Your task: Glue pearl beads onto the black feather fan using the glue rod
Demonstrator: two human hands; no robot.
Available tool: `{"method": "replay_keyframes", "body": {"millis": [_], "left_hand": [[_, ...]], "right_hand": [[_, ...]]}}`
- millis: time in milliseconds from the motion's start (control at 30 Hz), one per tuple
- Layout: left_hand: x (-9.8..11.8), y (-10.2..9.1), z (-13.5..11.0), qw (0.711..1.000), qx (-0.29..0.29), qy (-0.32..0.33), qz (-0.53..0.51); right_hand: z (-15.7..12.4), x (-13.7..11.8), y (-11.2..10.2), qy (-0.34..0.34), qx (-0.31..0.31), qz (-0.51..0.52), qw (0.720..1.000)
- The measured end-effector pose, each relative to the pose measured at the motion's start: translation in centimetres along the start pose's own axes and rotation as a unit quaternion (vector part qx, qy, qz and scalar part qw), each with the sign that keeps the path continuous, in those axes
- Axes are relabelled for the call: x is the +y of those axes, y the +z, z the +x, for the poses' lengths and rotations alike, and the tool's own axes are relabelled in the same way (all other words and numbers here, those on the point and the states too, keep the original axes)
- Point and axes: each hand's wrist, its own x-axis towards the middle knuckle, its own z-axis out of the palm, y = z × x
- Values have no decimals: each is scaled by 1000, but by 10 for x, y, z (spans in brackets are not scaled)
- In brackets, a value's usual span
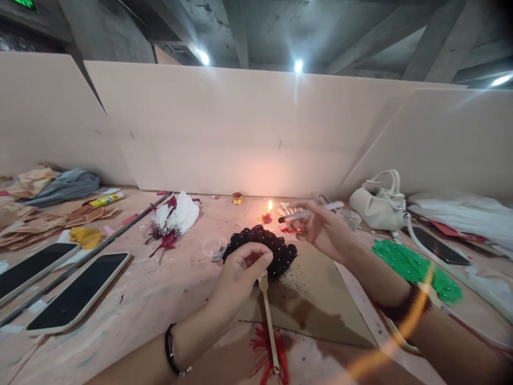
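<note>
A black fan (260, 236) with ruffled edges and small white dots lies above a brown board. Its pale flat handle (268, 321) points toward me and ends in a red tassel (262, 347). My left hand (244, 267) is closed in a pinch at the fan's lower part, just above the handle. Between the fingers of my right hand (326, 230) is a slim pen-like stick (295, 215) with a dark tip, held beside a lit red candle (267, 217). The tip is slightly right of the flame and apart from it.
The brown board (316, 299) carries dark specks. Phones (82, 291) lie at the left, near a crumpled white-and-dark-red piece (176, 216). To the right are a green fan (417, 267), a white handbag (379, 203) and another phone (436, 246). White panels (224, 128) stand behind.
</note>
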Motion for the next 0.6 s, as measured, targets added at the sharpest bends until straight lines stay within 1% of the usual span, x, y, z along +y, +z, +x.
{"method": "replay_keyframes", "body": {"millis": [33, 100, 200, 267, 367, 433, 500, 600], "left_hand": [[1, 2, -1, 1000, -5, -4, -14], [1, 5, -5, 999, -24, -12, -41], [4, 8, -10, 996, -58, -27, -65], [6, 10, -15, 993, -82, -45, -79], [8, 12, -20, 985, -118, -67, -104], [8, 13, -22, 981, -137, -67, -119], [6, 14, -23, 977, -153, -61, -134], [2, 14, -24, 974, -168, -53, -145]], "right_hand": [[-16, -1, 3, 7, -12, 6, 1000], [-46, 1, 10, 1, -11, 16, 1000], [-83, 13, 18, -52, 1, 14, 999], [-100, 23, 22, -99, -1, -14, 995], [-118, 35, 28, -182, 26, -76, 980], [-126, 41, 32, -231, 53, -101, 966], [-132, 45, 36, -264, 72, -120, 954], [-138, 48, 40, -294, 58, -192, 935]]}}
